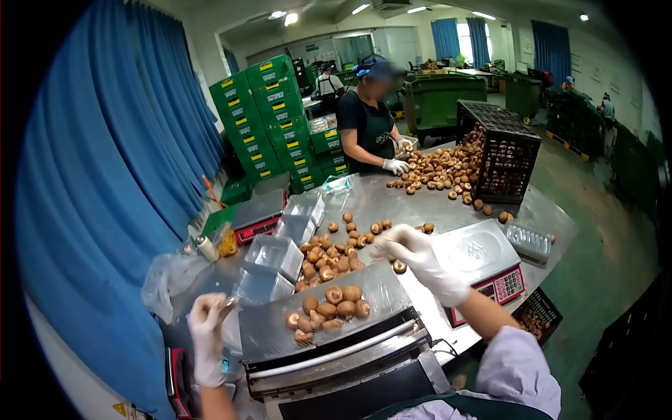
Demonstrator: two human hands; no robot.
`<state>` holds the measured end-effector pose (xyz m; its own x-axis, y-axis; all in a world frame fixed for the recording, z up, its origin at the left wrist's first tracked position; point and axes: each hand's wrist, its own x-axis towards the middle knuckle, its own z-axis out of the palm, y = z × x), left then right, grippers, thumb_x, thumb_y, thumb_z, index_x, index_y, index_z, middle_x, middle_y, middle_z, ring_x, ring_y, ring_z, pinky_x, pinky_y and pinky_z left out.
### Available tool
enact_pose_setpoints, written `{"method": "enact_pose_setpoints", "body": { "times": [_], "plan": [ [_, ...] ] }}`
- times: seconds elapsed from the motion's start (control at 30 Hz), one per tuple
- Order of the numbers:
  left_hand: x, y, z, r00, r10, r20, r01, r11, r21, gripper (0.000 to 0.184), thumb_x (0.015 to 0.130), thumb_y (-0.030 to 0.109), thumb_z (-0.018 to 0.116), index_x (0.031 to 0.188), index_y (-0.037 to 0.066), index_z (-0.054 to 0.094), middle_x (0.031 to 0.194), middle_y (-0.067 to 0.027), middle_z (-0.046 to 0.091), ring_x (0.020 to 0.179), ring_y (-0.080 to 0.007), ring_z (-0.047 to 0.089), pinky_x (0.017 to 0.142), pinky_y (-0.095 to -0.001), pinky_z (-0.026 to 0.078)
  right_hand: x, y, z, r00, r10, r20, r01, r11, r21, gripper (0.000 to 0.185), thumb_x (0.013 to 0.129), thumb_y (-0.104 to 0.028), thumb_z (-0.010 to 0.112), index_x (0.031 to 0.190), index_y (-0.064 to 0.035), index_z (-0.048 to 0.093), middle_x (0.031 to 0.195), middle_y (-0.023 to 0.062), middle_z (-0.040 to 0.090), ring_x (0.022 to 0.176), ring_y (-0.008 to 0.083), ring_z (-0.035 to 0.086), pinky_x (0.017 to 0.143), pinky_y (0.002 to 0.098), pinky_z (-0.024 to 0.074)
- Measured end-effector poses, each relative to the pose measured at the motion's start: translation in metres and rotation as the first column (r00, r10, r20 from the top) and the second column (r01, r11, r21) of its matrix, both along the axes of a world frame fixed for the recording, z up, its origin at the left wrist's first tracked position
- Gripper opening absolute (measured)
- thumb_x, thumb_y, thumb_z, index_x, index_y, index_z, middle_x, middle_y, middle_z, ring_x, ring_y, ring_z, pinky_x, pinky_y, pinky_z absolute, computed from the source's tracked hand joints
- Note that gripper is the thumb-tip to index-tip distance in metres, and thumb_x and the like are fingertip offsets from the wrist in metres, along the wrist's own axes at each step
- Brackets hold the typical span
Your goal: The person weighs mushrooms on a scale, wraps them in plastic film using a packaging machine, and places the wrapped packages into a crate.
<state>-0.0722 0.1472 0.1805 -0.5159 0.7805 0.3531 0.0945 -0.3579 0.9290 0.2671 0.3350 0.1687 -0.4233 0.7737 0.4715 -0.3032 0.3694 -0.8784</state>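
My left hand (208,329), in a white glove, is raised at the left of the film-wrapping machine (329,367). Its fingers are pinched together, with a small brownish bit at the tips that I cannot make out. To the right of it, a group of brown mushrooms (329,309) lies on the shiny plastic film (262,318) on the machine's sloped top. My right hand (416,259), also gloved, hangs above the table, bent at the wrist, between the loose mushrooms (325,259) and a weighing scale (476,252). Motion smears its fingertips, so whether they hold anything is unclear.
Clear plastic trays (273,255) stand left of the loose mushrooms. Another scale (259,217) lies behind them. Across the steel table (364,192), a co-worker (367,122) handles mushrooms spilling from a black crate (497,154). Green crates (262,119) are stacked behind. A plastic container (528,241) lies right.
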Motion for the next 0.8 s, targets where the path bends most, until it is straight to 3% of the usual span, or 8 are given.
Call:
{"method": "enact_pose_setpoints", "body": {
  "times": [0.07,0.2,0.43,0.5,0.53,0.67,0.73,0.8],
  "plan": [
    [-0.040,0.065,-0.060,0.944,0.078,-0.320,-0.069,0.997,0.037,0.010,0.085,0.005,0.055,0.093,0.000,0.057,0.104,-0.0136,0.061,0.092,-0.0208,0.060,0.088,-0.0336,0.047,-0.052,0.073,-0.069,0.939,-0.330,0.092,0.248,0.840,0.482,0.025,0.085,-0.013,0.061,0.103,0.0038,0.053,0.095,0.0151,0.062,0.085,0.0233,0.063,0.081,0.0299,0.0503],
    [-0.070,0.104,-0.166,0.310,-0.210,-0.927,-0.066,0.968,-0.241,0.024,0.084,0.010,0.056,0.107,0.003,0.058,0.126,-0.0211,0.050,0.114,-0.0364,0.051,0.096,-0.0391,0.042,-0.076,0.098,-0.164,0.726,-0.471,0.501,-0.074,0.670,0.738,0.037,0.084,-0.017,0.060,0.114,0.0010,0.049,0.116,0.0209,0.051,0.103,0.0373,0.054,0.087,0.0400,0.0465],
    [-0.057,0.073,-0.183,0.427,-0.320,-0.846,0.033,0.940,-0.339,0.031,0.091,0.016,0.049,0.116,0.001,0.056,0.129,-0.0187,0.049,0.112,-0.0340,0.053,0.095,-0.0358,0.043,-0.041,0.058,-0.163,0.775,-0.085,0.627,-0.108,0.958,0.264,0.036,0.089,-0.031,0.055,0.086,0.0043,0.062,0.101,0.0220,0.060,0.087,0.0337,0.061,0.077,0.0380,0.0473],
    [-0.053,0.060,-0.180,0.865,-0.439,-0.243,0.215,0.762,-0.612,0.031,0.095,0.020,0.044,0.113,0.000,0.059,0.122,-0.0125,0.056,0.109,-0.0248,0.056,0.093,-0.0324,0.044,-0.046,0.050,-0.168,0.802,-0.135,0.583,0.046,0.985,0.164,0.040,0.086,-0.036,0.059,0.085,0.0043,0.063,0.083,0.0203,0.065,0.077,0.0342,0.062,0.071,0.0380,0.0483],
    [-0.049,0.055,-0.180,0.902,-0.394,0.178,0.419,0.694,-0.585,0.036,0.097,0.028,0.042,0.114,0.000,0.058,0.114,-0.0084,0.059,0.105,-0.0188,0.056,0.088,-0.0296,0.045,-0.047,0.047,-0.157,0.733,0.025,0.679,0.069,0.991,-0.111,0.042,0.086,-0.037,0.059,0.086,0.0049,0.062,0.075,0.0180,0.064,0.070,0.0296,0.062,0.068,0.0361,0.0482],
    [-0.038,0.037,-0.179,0.779,-0.136,0.612,0.486,0.748,-0.452,0.038,0.095,0.035,0.047,0.113,0.003,0.055,0.098,-0.0074,0.059,0.090,-0.0158,0.057,0.077,-0.0301,0.049,-0.048,0.033,-0.156,0.793,0.109,0.600,0.129,0.931,-0.340,0.037,0.089,-0.035,0.057,0.082,0.0011,0.062,0.067,0.0061,0.060,0.057,0.0125,0.056,0.054,0.0288,0.0460],
    [-0.020,0.032,-0.160,0.897,-0.099,0.430,0.337,0.782,-0.523,0.034,0.094,0.032,0.051,0.111,0.003,0.056,0.094,-0.0054,0.058,0.085,-0.0141,0.057,0.074,-0.0278,0.049,-0.049,0.047,-0.176,0.835,0.221,0.504,0.110,0.831,-0.546,0.034,0.087,-0.034,0.061,0.089,-0.0008,0.063,0.068,0.0054,0.061,0.056,0.0121,0.057,0.053,0.0268,0.0470],
    [-0.024,0.036,-0.167,0.984,-0.067,0.163,0.158,0.750,-0.642,0.032,0.091,0.026,0.057,0.113,0.002,0.056,0.096,-0.0050,0.060,0.082,-0.0124,0.057,0.072,-0.0264,0.049,-0.046,0.045,-0.178,0.694,-0.207,0.689,0.221,0.973,0.069,0.036,0.085,-0.037,0.061,0.099,-0.0037,0.065,0.084,0.0110,0.069,0.070,0.0254,0.067,0.066,0.0342,0.0523]
  ]
}}
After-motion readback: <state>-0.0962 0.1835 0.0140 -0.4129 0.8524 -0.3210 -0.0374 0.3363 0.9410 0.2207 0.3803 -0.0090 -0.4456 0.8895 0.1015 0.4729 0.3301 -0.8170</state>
